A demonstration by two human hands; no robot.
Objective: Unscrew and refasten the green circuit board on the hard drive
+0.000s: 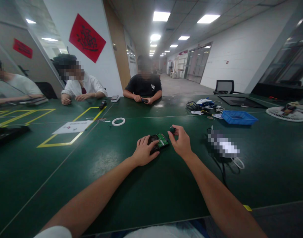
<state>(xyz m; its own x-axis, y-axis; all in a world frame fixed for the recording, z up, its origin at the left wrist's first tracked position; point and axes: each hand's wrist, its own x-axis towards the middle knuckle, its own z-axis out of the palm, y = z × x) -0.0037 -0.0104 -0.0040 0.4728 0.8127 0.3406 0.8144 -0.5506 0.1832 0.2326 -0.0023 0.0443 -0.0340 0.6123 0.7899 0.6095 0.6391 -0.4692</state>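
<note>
A black device with a green circuit board (162, 140) lies on the green table (131, 201), in front of me. My left hand (144, 150) rests over its left part, fingers spread across it and touching it; the palm hides some of the black side. Just right of the device and raised a little, my right hand (181, 140) pinches a small dark round object (172, 130) between thumb and fingers. What exactly this object is cannot be made out.
A blue tray (239, 118), cables (192, 105) and a fan grille (286, 114) lie at the right. Nearer is a pixelated item (224, 145) with cords. A white ring (118, 121) and paper (72, 127) lie left. Three people sit across the table.
</note>
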